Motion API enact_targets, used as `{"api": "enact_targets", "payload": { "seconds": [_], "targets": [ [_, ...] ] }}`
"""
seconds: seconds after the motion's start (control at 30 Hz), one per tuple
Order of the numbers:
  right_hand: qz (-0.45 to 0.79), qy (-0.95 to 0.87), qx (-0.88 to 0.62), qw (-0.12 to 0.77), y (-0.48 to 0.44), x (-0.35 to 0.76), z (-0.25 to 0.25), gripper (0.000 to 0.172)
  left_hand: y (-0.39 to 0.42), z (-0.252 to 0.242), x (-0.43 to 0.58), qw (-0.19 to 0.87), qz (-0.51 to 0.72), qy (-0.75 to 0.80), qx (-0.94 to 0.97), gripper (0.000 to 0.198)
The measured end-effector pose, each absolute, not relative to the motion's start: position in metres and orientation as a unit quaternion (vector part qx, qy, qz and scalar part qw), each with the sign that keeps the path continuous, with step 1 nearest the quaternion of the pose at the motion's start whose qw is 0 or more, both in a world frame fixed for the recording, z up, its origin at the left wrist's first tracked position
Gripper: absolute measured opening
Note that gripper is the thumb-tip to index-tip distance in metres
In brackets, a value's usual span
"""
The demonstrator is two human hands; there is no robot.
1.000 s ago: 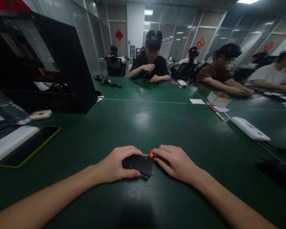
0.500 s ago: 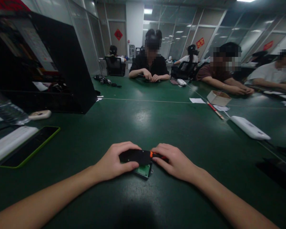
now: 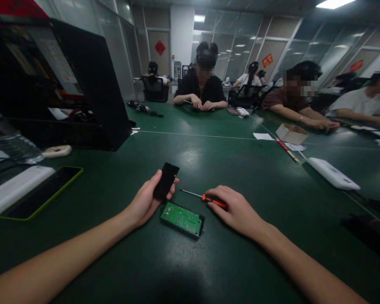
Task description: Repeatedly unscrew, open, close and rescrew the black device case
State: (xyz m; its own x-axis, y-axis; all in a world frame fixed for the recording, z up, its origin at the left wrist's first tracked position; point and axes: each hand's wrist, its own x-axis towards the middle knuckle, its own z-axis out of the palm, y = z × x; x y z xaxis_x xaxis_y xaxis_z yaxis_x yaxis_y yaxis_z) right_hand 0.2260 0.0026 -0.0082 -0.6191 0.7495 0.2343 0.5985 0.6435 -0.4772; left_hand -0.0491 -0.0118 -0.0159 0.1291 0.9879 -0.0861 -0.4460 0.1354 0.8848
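Note:
My left hand (image 3: 147,197) grips a flat black cover (image 3: 166,180), tilted up off the table. Just below it on the table lies a black case (image 3: 181,231), its top uncovered, with a green circuit board (image 3: 181,217) inside. My right hand (image 3: 231,207) is closed around the orange and black handle of a screwdriver (image 3: 215,202), palm down near the table. The screwdriver's thin metal shaft points left toward the cover, its tip apart from both cover and case.
At left stand a large black cabinet (image 3: 114,97), a water bottle (image 3: 14,141) and a phone with a green edge (image 3: 41,192). A white power bank-like box (image 3: 333,173) and an open cardboard box (image 3: 291,134) lie at right. A co-worker (image 3: 201,86) sits across the green table (image 3: 190,156).
My left hand has lifted the black cover off the case and turned it upward, baring the circuit board. The screwdriver's shaft now shows; my right hand has barely moved.

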Motion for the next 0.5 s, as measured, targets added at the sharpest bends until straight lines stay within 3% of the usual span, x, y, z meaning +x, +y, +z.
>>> {"api": "enact_targets", "payload": {
  "seconds": [0.33,0.5],
  "targets": [
    [0.158,-0.891,-0.346,0.249,-0.005,0.221,-0.003,0.022,-0.008,-0.011,-0.050,0.724,0.534,0.315,0.303,0.040],
    [0.130,-0.916,-0.279,0.257,-0.017,0.211,0.000,0.042,-0.008,-0.013,-0.050,0.732,0.522,0.308,0.310,0.044]
  ]
}}
